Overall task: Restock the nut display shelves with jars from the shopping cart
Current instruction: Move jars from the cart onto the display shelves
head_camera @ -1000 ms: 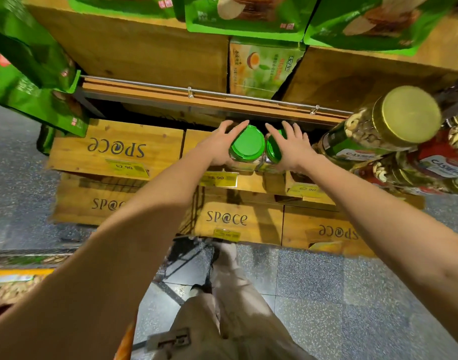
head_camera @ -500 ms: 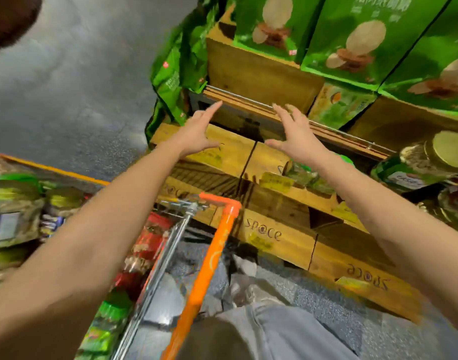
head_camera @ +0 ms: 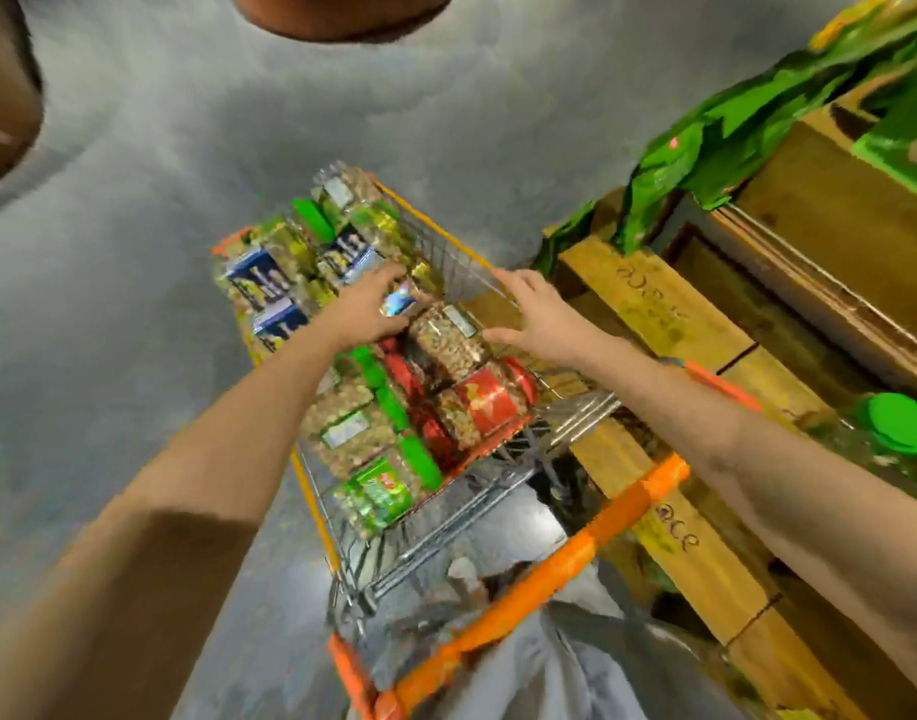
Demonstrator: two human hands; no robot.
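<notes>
The shopping cart (head_camera: pixel 575 558) with orange trim stands below me, full of lying nut jars with green, red and gold lids. My left hand (head_camera: pixel 365 309) hovers over the jars at the cart's middle. Its fingers and thumb are spread around a blue-labelled jar (head_camera: pixel 399 304), and blur hides whether they touch it. My right hand (head_camera: pixel 539 317) is open with spread fingers by the cart's right rim, next to a clear jar of nuts (head_camera: pixel 446 340). A green-lidded jar (head_camera: pixel 900 423) stands on the wooden display shelf (head_camera: pixel 648 304) at the right.
The wooden crate display runs along the right side, close against the cart, with green snack bags (head_camera: pixel 716 137) hanging above it. Grey floor (head_camera: pixel 238 122) stretches to the left and beyond the cart. My legs are behind the cart handle.
Both hands let go of the green-lidded jars on the shelf, lifted away with nothing in them, and swung left over the cart. The view turned from the shelf to the cart.
</notes>
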